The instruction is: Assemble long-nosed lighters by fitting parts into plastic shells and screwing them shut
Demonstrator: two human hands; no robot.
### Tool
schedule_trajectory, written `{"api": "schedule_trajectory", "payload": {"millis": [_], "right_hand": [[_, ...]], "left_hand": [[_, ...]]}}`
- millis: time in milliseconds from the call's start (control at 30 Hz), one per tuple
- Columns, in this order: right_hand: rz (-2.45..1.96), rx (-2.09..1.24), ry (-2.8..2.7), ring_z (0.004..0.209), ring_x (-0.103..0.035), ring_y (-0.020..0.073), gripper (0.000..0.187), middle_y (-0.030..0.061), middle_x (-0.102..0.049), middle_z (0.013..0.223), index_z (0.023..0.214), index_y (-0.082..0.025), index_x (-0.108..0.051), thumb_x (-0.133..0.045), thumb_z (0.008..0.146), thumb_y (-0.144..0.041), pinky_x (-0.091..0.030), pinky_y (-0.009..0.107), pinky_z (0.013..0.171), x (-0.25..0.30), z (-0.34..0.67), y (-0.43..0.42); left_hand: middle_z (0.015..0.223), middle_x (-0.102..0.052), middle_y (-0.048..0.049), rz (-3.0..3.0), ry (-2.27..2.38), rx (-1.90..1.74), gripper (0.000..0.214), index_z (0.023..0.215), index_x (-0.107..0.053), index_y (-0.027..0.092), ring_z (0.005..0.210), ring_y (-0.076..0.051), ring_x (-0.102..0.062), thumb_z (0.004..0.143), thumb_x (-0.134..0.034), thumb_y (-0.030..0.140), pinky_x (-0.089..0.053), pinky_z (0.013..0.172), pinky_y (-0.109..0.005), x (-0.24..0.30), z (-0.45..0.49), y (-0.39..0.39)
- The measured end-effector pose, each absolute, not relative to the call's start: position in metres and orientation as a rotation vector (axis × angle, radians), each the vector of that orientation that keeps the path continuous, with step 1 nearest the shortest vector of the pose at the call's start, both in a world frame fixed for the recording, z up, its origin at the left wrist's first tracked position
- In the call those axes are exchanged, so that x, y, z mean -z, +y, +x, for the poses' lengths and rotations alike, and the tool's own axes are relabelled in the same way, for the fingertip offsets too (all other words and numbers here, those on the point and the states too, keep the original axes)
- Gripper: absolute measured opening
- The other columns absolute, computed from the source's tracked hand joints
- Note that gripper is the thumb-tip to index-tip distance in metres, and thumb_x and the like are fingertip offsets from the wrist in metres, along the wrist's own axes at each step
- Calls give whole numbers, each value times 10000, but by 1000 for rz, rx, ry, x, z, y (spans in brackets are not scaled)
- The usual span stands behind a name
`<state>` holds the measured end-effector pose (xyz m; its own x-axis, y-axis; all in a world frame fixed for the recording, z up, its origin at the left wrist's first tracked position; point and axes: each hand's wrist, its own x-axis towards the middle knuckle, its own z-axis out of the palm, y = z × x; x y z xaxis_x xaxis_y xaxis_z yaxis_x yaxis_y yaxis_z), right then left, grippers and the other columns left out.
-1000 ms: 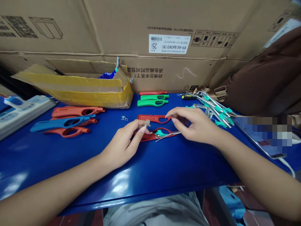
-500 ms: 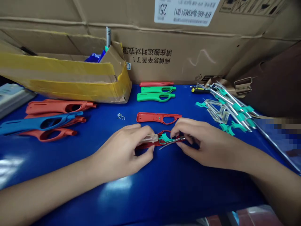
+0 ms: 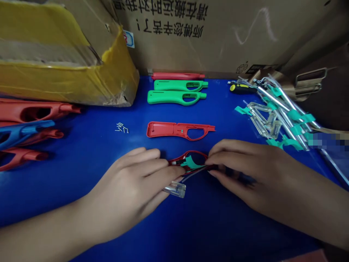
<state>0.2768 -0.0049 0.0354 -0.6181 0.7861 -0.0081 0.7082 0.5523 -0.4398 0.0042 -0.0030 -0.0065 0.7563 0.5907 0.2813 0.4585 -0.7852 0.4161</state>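
Observation:
My left hand (image 3: 133, 189) is closed, with a clear plastic lighter tank (image 3: 176, 189) sticking out below its fingers. Its fingertips touch a teal trigger (image 3: 191, 162) in a red lighter shell half (image 3: 195, 152). My right hand (image 3: 240, 163) is pinched at the front end of that shell half. A thin clear wire (image 3: 192, 174) runs towards its fingertips; whatever else they grip there is hidden. Just beyond lies a second red shell half (image 3: 163, 130), its hollow side up.
Small screws (image 3: 121, 127) lie at left of centre. Green lighter shells (image 3: 166, 97) are at the back, and red and blue shells (image 3: 25, 133) at far left by a yellow-taped box (image 3: 68, 83). Metal tubes with teal triggers (image 3: 286, 112), clear tanks (image 3: 261, 122) and a screwdriver (image 3: 242, 88) are at right.
The view has tilted down and come closer. My left hand has swung the clear tank out of the shell half towards me, and its fingertips now reach the teal trigger.

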Motion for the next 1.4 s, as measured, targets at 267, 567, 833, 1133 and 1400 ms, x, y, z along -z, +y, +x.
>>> {"api": "schedule_trajectory", "payload": {"millis": [267, 567, 833, 1133, 1400], "right_hand": [[-1251, -529, -2691, 859, -680, 190, 202, 44, -634, 1199, 1170, -290, -615, -482, 1023, -249, -507, 320, 570, -35, 269, -21], [-1212, -653, -2576, 853, -674, 169, 218, 20, -661, 1148, 1207, -285, -546, -540, 1001, -216, -515, 325, 698, -21, 260, -20], [-1200, -749, -2494, 820, -655, 158, 176, 4, -677, 970, 1135, -262, -566, -570, 980, -179, -465, 285, 659, -17, 258, -13], [-1193, -762, -2529, 832, -630, 156, 119, 3, -652, 976, 1065, -247, -549, -559, 978, -166, -442, 286, 667, -19, 257, -12], [-1224, -765, -2508, 728, -600, 141, 126, 10, -669, 965, 1053, -242, -571, -593, 953, -169, -423, 275, 601, -19, 259, -12]], "left_hand": [[903, -727, 16, 2494, 946, -544, 134, 1100, -636, 229, 761, -191, -592, 976, -590, 215, -403, 666, -365, 0, 13, -9], [707, -683, 42, 2319, 1026, -507, 125, 857, -684, 255, 628, -160, -586, 906, -613, 165, -425, 596, -322, -11, 19, -3], [648, -636, 28, 2368, 1103, -372, 143, 735, -653, 249, 578, -171, -589, 870, -643, 201, -396, 551, -317, -21, 27, 3], [660, -641, 26, 2469, 1122, -375, 142, 733, -619, 233, 550, -175, -571, 864, -640, 182, -377, 544, -319, -22, 29, 0], [678, -686, 32, 2363, 1122, -438, 146, 779, -701, 263, 611, -168, -638, 874, -625, 182, -428, 556, -284, -19, 27, 2]]}}
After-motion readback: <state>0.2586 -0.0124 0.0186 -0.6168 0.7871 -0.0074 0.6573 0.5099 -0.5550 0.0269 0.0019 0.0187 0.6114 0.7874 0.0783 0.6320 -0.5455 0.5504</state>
